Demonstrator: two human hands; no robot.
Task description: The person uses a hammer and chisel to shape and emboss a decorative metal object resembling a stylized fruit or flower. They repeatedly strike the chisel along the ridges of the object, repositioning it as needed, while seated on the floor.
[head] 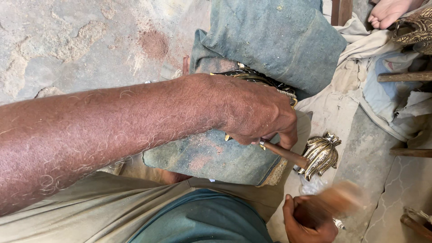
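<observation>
My left hand (256,114) reaches across from the left and grips a brown wooden-handled tool (285,154), whose tip touches a small ornate brass piece (321,154) lying on the ground. My right hand (306,220) at the bottom edge is shut on a wooden mallet (339,200), which is blurred by motion just below the brass piece. Under my left hand a larger dark and gold metal ornament (258,78) rests on a dusty blue-grey cushion (211,155).
A second blue-grey cushion (279,38) lies beyond the hand. Crumpled cloths (382,76) and wooden sticks (405,77) are at the right. Another person's bare foot (389,11) and a brass object (416,29) sit at the top right. The stone floor (81,40) is cracked and dusty.
</observation>
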